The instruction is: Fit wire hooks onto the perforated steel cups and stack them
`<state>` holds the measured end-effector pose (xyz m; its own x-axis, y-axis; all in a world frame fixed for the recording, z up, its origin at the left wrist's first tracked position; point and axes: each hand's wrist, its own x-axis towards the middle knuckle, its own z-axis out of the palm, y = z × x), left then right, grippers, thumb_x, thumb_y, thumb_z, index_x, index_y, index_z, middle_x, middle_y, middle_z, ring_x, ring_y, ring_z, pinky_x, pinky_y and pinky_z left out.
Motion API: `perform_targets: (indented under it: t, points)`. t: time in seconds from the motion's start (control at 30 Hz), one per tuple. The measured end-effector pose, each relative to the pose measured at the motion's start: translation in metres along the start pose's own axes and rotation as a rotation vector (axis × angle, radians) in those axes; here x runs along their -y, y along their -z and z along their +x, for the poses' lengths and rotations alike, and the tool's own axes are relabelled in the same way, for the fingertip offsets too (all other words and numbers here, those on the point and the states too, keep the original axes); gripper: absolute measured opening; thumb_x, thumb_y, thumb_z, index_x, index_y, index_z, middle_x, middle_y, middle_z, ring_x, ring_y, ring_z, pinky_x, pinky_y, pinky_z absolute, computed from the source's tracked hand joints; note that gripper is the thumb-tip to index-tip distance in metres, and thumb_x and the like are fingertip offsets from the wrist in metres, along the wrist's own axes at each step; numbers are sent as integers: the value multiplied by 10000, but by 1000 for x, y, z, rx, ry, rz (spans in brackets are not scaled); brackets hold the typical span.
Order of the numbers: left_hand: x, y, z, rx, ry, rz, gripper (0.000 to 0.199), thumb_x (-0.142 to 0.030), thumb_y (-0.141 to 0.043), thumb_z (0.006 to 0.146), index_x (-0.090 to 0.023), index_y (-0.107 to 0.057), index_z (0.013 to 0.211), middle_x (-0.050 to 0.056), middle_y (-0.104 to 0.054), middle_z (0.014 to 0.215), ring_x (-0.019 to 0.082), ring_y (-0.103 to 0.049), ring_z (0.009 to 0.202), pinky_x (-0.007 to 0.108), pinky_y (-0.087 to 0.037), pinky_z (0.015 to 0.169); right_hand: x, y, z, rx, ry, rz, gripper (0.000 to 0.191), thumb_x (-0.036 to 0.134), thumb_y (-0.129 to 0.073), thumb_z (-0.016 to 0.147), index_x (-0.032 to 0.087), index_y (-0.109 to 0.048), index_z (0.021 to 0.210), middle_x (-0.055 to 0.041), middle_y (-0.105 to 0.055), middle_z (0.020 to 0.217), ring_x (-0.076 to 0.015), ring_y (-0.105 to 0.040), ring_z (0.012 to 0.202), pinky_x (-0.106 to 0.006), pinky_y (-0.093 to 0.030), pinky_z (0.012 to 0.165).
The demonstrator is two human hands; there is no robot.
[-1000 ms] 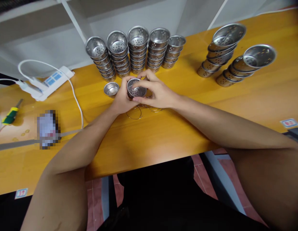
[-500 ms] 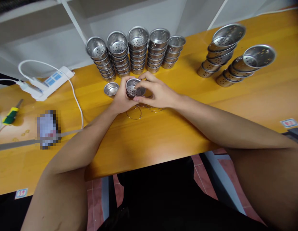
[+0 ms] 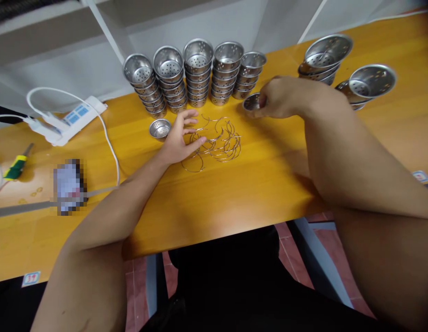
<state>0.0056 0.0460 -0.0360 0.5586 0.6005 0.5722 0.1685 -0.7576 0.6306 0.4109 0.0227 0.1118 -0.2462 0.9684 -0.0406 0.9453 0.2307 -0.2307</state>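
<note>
My left hand [image 3: 181, 138] is open and holds nothing, its fingers spread at the left side of a loose pile of thin curved wires [image 3: 227, 143]. Just left of it sits a small metal cup [image 3: 160, 129]. My right hand [image 3: 276, 99] pinches the rim of a perforated metal cup [image 3: 250, 102], which is in front of the rightmost stack [image 3: 250, 69] of the back row. Part of that cup is hidden by the fingers.
Several stacks of perforated metal cups [image 3: 198, 60] line the back. Two leaning stacks [image 3: 369, 83] stand at the right, partly behind my right arm. At the left are a white power strip [image 3: 77, 117] with cables, a green-and-yellow tool [image 3: 16, 168] and a blurred-out object [image 3: 69, 186].
My right hand has moved right with the cup that was between both hands. My left hand has let go of it and opened, and the wire pile now shows.
</note>
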Motion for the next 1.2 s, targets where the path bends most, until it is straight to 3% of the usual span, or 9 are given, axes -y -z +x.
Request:
perform_targets:
  t: [0.1,0.23,0.37,0.47,0.6,0.73,1.0,1.1,1.2]
  points:
    - [-10,6,3,-32,-48,-2,829,-744,-821,1210,-442,-462,1894,145,-661,1815,345,-785,1569,540,-807,1187,0,2,0,78,-155,-81,584,502,-995,1149,105,-764,788,-227,-853,950,-277,-865,1066,-415,-512,883]
    - [-23,27,11,-126,-106,150,642,-743,-782,1212,-398,-618,1728,139,-720,1736,377,-787,1577,629,-756,1280,27,3,0,202,-353,-211,577,509,-815,1272,-29,-881,1075,-410,-887,1194,-382,-910,1202,-454,-504,840]
    - [-20,57,16,-278,-117,362,660,-634,-884,1107,-331,-640,1640,166,-748,1649,434,-741,1622,718,-636,1420,26,-4,2,120,-369,-252,614,544,-1064,1094,-12,-900,1297,-405,-886,1317,-498,-896,1261,-511,-612,946]
    - [-16,75,15,-296,116,488,827,-585,-1019,954,-316,-637,1636,185,-721,1671,484,-702,1665,745,-568,1495,16,-13,1,-72,-252,-161,774,732,-1117,1028,81,-877,1372,-334,-865,1401,-534,-860,1343,-614,-669,1128]
    - [-21,85,10,-179,408,602,923,-577,-1108,836,-284,-691,1606,201,-753,1674,540,-694,1700,778,-559,1528,27,-11,-5,-211,-77,-27,490,650,-942,1192,201,-882,1379,-275,-870,1395,-512,-829,1345,-633,-670,1208]
    - [-42,84,10,-66,520,678,913,-644,-1090,856,-265,-745,1613,179,-826,1639,511,-746,1662,727,-635,1471,56,-2,-11,-17,108,23,291,434,-860,1228,204,-903,1402,-236,-909,1383,-428,-840,1258,-538,-646,1147]
    - [-111,84,37,256,852,861,1044,-652,-961,932,-229,-655,1836,289,-715,1837,633,-670,1766,837,-608,1475,68,-19,-6,393,386,102,611,381,-937,1070,208,-892,1654,-162,-935,1474,-349,-853,1188,-432,-627,1025]
    - [-99,86,32,226,863,828,1080,-683,-970,926,-215,-619,1834,298,-764,1767,644,-710,1721,844,-597,1480,68,-27,-2,401,400,98,447,319,-869,1085,208,-922,1514,-138,-948,1339,-309,-842,1074,-415,-610,963]
    - [-58,84,18,34,622,626,1108,-702,-1050,890,-254,-588,1793,240,-842,1614,571,-762,1669,764,-610,1492,74,-33,-1,335,326,54,244,244,-839,1087,241,-949,1305,-94,-941,1184,-290,-820,974,-423,-579,921]
